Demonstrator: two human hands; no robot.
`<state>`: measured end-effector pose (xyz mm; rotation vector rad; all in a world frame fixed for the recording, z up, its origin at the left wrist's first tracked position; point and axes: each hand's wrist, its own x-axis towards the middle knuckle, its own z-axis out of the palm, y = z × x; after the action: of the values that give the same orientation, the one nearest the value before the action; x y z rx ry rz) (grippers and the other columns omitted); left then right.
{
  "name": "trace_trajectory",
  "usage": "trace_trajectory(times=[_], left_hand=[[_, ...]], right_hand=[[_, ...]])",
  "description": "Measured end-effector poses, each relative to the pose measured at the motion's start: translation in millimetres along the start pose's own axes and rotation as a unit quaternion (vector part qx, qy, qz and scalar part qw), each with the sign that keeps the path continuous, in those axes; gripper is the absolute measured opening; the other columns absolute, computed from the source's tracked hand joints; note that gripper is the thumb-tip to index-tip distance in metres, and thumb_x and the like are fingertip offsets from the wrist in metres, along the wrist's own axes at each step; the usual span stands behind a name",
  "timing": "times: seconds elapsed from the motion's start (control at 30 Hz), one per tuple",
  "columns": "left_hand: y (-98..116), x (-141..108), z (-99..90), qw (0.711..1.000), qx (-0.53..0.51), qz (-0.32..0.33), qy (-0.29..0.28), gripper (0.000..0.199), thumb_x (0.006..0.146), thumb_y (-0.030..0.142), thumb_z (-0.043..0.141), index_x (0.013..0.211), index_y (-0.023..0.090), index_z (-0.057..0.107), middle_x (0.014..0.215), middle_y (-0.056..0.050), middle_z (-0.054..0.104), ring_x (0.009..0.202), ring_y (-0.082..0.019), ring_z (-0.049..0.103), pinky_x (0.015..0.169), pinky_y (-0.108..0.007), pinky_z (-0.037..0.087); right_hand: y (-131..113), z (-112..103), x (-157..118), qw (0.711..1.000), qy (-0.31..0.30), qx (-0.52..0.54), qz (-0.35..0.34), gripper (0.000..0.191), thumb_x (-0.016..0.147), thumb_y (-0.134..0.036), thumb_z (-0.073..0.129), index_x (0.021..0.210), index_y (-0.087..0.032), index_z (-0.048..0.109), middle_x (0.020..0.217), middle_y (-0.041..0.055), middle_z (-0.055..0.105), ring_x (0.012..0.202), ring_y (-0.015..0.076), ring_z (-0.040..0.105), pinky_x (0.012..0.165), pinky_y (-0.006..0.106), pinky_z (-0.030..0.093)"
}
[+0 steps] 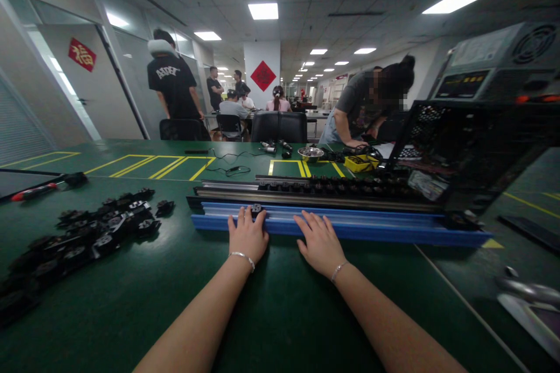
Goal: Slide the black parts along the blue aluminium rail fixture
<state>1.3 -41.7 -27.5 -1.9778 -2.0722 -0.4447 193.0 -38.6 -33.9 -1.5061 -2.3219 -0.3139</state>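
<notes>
A long blue rail (371, 228) lies crosswise on the green table in front of me. My left hand (248, 240) reaches onto its left half, with a small black part (256, 208) bearing pale markings between thumb and forefinger in the rail's channel. The other left fingers are bent over the near wall. My right hand (321, 243) rests by the middle of the rail, fingers spread over the near edge and nothing seen in them. Left of my hands lies a pile of similar black parts (105, 227), some with white markings.
Behind the blue rail lie dark rails (315, 200) with a row of black parts. An open computer case (472, 151) stands at the right. Farther back are a metal bowl (311, 154), a yellow item (361, 162) and cables. A person (371, 99) leans over the table's far side.
</notes>
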Motion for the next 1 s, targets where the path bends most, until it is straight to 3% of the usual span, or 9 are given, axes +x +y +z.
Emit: trace_trajectory(times=[0.23, 0.47, 1.0], left_hand=[[-5.2, 1.1, 1.2, 1.000, 0.004, -0.010, 0.004, 0.052, 0.075, 0.034, 0.049, 0.127, 0.031, 0.044, 0.138, -0.013, 0.039, 0.130, -0.031, 0.027, 0.102, -0.058, 0.015], [-8.0, 0.7, -0.1, 1.000, 0.001, -0.017, -0.010, 0.059, 0.074, 0.040, 0.050, 0.132, 0.036, 0.036, 0.142, -0.011, 0.033, 0.131, -0.032, 0.024, 0.100, -0.064, 0.011], [-8.3, 2.4, -1.7, 0.998, 0.000, -0.062, -0.012, 0.058, 0.074, 0.033, 0.047, 0.132, 0.028, 0.039, 0.141, -0.015, 0.035, 0.133, -0.033, 0.021, 0.101, -0.061, 0.014]], right_hand=[[1.1, -0.7, -0.2, 1.000, 0.000, 0.003, -0.001, 0.052, 0.080, -0.027, 0.045, 0.131, -0.025, 0.040, 0.138, 0.0052, 0.040, 0.125, 0.0219, 0.033, 0.106, 0.040, 0.015], [1.1, 0.2, -0.5, 1.000, 0.001, 0.004, 0.006, 0.052, 0.079, -0.027, 0.045, 0.131, -0.026, 0.040, 0.140, 0.0055, 0.037, 0.126, 0.0220, 0.032, 0.106, 0.040, 0.014], [1.1, -0.6, -0.5, 1.000, -0.004, 0.005, 0.002, 0.052, 0.080, -0.027, 0.045, 0.131, -0.026, 0.040, 0.138, 0.0055, 0.039, 0.126, 0.0217, 0.032, 0.106, 0.040, 0.015]])
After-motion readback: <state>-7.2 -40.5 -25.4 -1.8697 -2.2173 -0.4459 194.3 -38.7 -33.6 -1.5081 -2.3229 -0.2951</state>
